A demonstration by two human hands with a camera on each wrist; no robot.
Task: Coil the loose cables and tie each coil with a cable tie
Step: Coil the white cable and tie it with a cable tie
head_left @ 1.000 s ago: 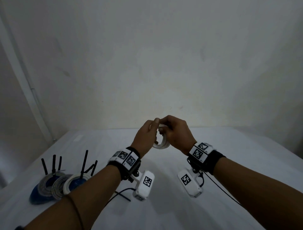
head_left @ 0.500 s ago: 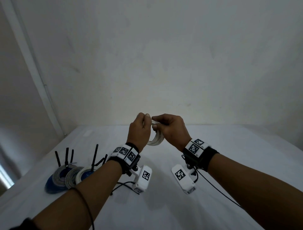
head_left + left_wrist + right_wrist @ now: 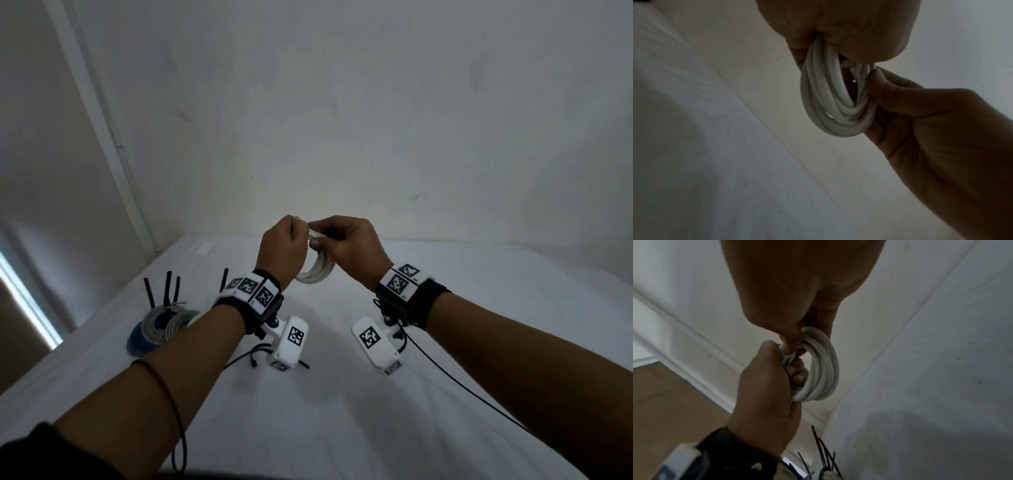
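A white cable coil [image 3: 315,271] of several loops hangs between my two hands above the table. My left hand [image 3: 297,224] grips the top of the coil [image 3: 835,100] in a fist, with the loops running through its curled fingers [image 3: 797,374]. My right hand [image 3: 313,240] pinches the same top strands between thumb [image 3: 877,78] and fingers, and the two hands touch. In the right wrist view the coil [image 3: 825,368] curves out to the right of both hands. No cable tie shows on this coil.
At the left of the white table [image 3: 394,411] stand three tied cable coils [image 3: 161,325], blue and grey, with black tie tails [image 3: 168,287] sticking up. Thin black strips [image 3: 255,358] lie under my left wrist. A white wall stands close behind.
Both hands keep hold of the white coil and have shifted slightly left and upward together. The view has tilted, so the tied coils sit further right in the picture.
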